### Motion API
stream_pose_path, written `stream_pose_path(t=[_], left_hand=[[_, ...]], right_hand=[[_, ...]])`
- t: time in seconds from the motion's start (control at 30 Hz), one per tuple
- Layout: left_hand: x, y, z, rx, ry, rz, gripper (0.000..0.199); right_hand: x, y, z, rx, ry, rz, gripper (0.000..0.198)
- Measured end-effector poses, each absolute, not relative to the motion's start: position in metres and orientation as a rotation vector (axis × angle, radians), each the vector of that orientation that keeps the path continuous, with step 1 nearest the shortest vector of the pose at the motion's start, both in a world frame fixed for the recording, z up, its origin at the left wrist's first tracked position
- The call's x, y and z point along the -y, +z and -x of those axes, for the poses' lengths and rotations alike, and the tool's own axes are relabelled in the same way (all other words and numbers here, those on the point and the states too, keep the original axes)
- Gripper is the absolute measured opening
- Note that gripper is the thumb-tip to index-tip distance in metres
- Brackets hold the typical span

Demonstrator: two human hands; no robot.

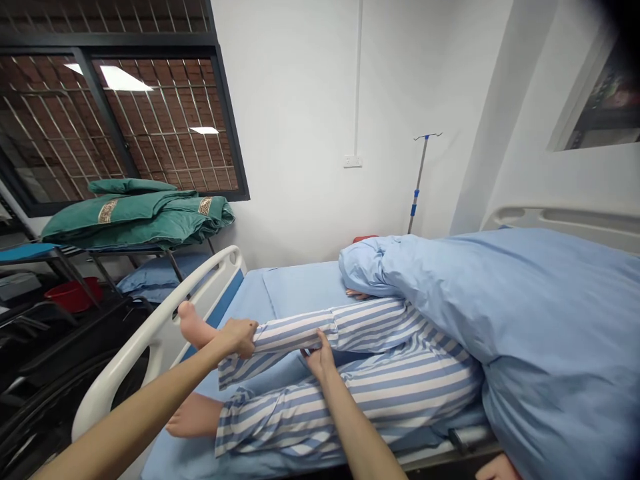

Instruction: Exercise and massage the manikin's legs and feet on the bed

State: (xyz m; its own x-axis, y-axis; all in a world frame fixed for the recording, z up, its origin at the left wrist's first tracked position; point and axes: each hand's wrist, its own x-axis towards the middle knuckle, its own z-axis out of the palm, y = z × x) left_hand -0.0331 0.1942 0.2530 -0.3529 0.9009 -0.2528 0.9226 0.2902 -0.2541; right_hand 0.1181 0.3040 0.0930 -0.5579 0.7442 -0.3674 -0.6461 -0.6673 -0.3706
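A figure in blue-and-white striped trousers lies on the bed, and I cannot tell whether it is a person or a manikin. My left hand (241, 337) is closed around the far leg (367, 323) just above the ankle. Beyond it the bare far foot (195, 325) points up. Under the same leg, near the knee, my right hand (320, 357) cups it, thumb on the near side and fingers partly hidden beneath. The near leg (400, 393) lies on the blue sheet (300, 287), its bare foot (197, 415) showing.
A blue quilt (540, 307) covers the upper body. The white footboard (117, 373) stands at the left, the headboard (575, 217) at the right. Another hand (497, 467) shows at the bottom edge. Behind are an IV pole (419, 180) and green bedding (135, 217).
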Motion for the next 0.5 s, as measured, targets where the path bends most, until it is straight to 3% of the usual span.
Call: stream_pose_path(t=[0.23, 0.37, 0.5], left_hand=[[-0.225, 0.207, 0.077, -2.518, -0.575, -1.755, 0.054], [-0.240, 0.157, 0.106, -2.520, -0.496, -1.724, 0.058], [-0.240, 0.103, 0.119, -2.502, -0.389, -1.725, 0.055]], right_hand=[[-0.320, 0.082, -0.109, 0.471, 2.357, 0.793, 0.029], [-0.310, 0.083, -0.123, 0.663, 2.283, 1.015, 0.023], [-0.274, 0.088, -0.164, 0.728, 2.301, 0.782, 0.019]])
